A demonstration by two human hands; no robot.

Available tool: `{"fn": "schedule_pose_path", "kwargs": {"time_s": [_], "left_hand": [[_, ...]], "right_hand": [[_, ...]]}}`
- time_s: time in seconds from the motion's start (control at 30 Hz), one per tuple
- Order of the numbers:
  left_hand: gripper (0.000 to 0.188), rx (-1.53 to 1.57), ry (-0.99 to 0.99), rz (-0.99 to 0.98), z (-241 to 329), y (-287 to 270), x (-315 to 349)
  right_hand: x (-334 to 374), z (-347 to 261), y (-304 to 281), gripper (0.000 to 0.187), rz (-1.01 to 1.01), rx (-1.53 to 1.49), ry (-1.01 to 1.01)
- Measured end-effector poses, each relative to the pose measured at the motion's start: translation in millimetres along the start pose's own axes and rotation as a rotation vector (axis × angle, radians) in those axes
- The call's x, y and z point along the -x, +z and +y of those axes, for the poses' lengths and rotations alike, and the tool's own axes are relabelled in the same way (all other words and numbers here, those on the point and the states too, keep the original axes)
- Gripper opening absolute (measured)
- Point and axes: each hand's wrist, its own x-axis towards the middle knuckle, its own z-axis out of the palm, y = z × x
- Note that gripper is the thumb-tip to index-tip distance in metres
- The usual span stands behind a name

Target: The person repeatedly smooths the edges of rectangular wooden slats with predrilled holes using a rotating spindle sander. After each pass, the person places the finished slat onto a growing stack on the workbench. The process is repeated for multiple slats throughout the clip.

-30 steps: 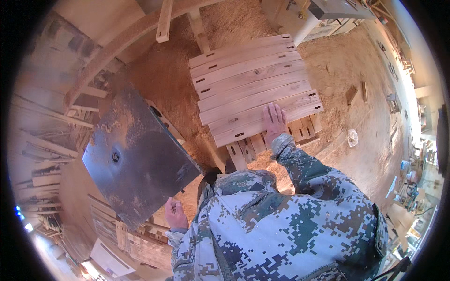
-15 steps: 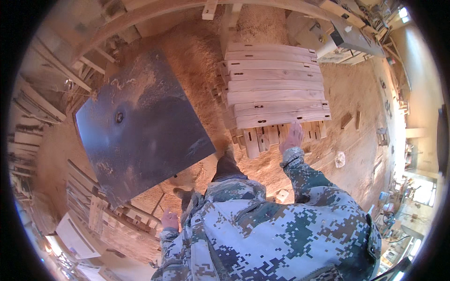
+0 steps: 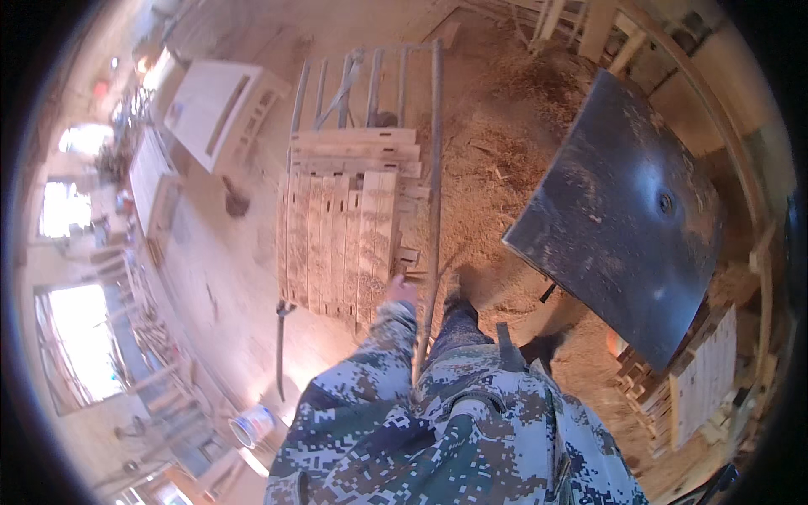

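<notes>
My left hand reaches forward beside the near right corner of a stack of slotted wooden boards. Its fingers look stretched out, close to a short board end that juts from the stack; whether they touch it I cannot tell. The boards lie on a metal-barred cart frame, most running away from me, a few crosswise at the far end. Sawdust covers their tops. My right hand is hidden behind the camouflage jacket.
To the right stands a dark machine table with a round hole, its corner toward me. Beyond it is another board stack. Sawdust covers the floor between. White panels stand far left, and a bucket is near left.
My view has swung left, from the board stack beyond the machine table to the boards on the cart. My left hand has come forward; my right hand has left the view.
</notes>
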Motion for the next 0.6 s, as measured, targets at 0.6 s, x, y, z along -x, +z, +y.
{"fn": "schedule_pose_path", "kwargs": {"time_s": [0.6], "left_hand": [[0.062,-0.19,0.364,0.215,80.0,-85.5,-73.3]], "right_hand": [[-0.9,-100.9,-26.2,0.074,-0.69,-0.284,0.074]]}}
